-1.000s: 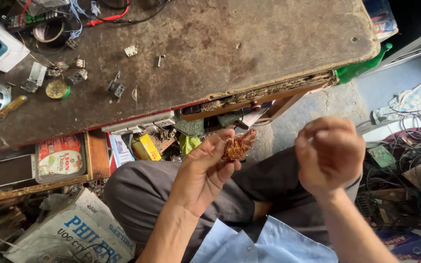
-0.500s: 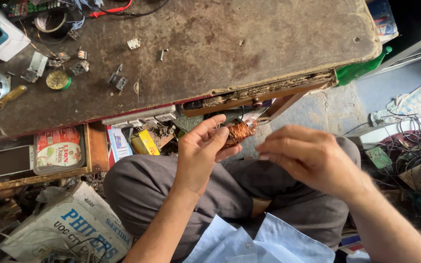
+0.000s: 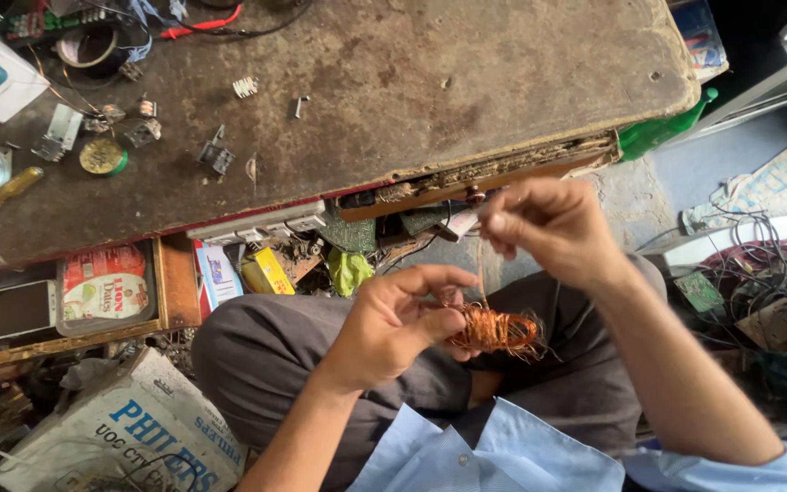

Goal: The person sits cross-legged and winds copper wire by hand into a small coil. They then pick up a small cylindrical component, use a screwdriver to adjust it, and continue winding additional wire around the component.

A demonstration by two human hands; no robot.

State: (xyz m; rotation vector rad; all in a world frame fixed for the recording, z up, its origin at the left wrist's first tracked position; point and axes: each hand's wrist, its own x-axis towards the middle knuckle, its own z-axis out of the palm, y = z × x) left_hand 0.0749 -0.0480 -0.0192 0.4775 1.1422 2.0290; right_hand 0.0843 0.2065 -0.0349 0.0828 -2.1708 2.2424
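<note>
— While the left hand (image 3: 393,333) cradles that tangled coil of thin copper wire (image 3: 498,330) over the lap, what worries you from the head view?

— One strand (image 3: 481,269) runs up from the coil to the right hand (image 3: 548,228), whose fingers (image 3: 503,219) are pressed together, pinching its end. A sharp tug could, I think, snap wire that fine, or kink it.

— And the left fingers?

— Curled loosely round the coil's end, thumb on top. With so light a hold the coil might slip out or loops might snag and knot.

— Anything nearby?

— The worn brown wooden table (image 3: 412,73) edge hangs just above; its splintered lip could catch the strand.
</note>
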